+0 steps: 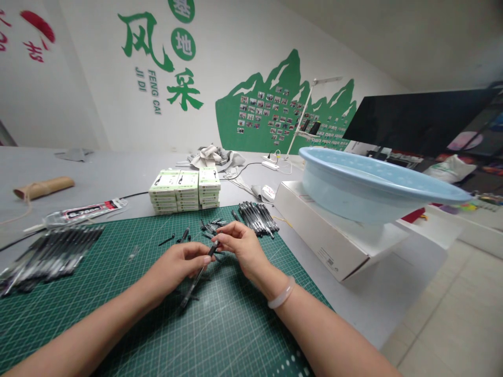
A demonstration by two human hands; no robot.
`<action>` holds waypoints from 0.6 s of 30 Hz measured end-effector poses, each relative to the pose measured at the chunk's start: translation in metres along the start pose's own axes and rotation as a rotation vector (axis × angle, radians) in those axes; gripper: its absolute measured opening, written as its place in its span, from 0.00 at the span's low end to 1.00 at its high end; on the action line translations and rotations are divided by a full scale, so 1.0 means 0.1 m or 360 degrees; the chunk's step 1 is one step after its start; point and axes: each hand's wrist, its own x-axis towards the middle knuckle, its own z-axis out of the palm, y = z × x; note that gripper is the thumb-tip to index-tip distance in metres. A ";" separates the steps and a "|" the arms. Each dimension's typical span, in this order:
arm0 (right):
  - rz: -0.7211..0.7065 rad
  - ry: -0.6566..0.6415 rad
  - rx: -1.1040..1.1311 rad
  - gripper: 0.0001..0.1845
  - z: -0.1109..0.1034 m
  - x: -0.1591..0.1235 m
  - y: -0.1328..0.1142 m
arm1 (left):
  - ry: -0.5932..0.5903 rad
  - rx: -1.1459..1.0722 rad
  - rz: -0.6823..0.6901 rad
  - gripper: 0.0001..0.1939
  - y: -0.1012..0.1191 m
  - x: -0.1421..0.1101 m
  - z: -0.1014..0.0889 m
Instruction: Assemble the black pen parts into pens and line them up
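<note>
Above the green cutting mat, my left hand pinches a slim black and clear pen near its upper end. The pen slants, its other end pointing down toward me. My right hand is closed at the pen's top, thumb and fingers together; whatever small part is between the fingertips is hard to make out. Just beyond both hands lie small black pen parts in a loose heap. A row of black pens rests behind my right hand. Many clear-barrelled pens lie side by side at the mat's left.
Stacked small white-green boxes stand behind the mat. On the right, a blue basin sits on a white cardboard box, overhanging it. A plastic packet and a brown tube lie left. Grey cloth and a power strip are farther back.
</note>
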 end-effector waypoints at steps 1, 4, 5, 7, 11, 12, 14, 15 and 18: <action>0.0000 -0.0003 -0.0004 0.19 0.00 0.00 0.00 | 0.0003 0.0010 0.0002 0.17 0.00 0.00 0.00; 0.0000 -0.0006 -0.0007 0.18 0.01 -0.01 -0.01 | 0.0014 0.0026 0.0027 0.16 -0.01 -0.01 0.01; 0.0003 -0.0006 -0.0006 0.18 0.01 -0.01 -0.01 | 0.0019 0.0026 0.0035 0.16 0.00 -0.01 0.01; 0.0015 0.0002 0.0002 0.18 0.02 -0.02 -0.02 | 0.0029 0.0020 0.0034 0.16 0.01 0.00 0.01; 0.0025 0.0030 0.0063 0.21 0.04 -0.03 -0.04 | 0.0014 -0.0074 0.0006 0.17 0.03 0.01 0.00; 0.0030 0.0028 0.0083 0.22 0.04 -0.04 -0.04 | 0.0021 -0.0123 0.0001 0.17 0.03 0.01 0.00; 0.0088 -0.0013 0.0071 0.25 0.06 -0.05 -0.04 | 0.0094 -0.0259 -0.0008 0.17 0.01 0.02 -0.03; 0.0140 -0.0060 0.0031 0.25 0.07 -0.07 -0.04 | 0.0158 -0.0338 -0.0010 0.17 0.00 0.03 -0.05; 0.0328 -0.0306 -0.0162 0.24 0.10 -0.10 0.01 | 0.0366 -0.0543 -0.0006 0.18 -0.05 0.06 -0.10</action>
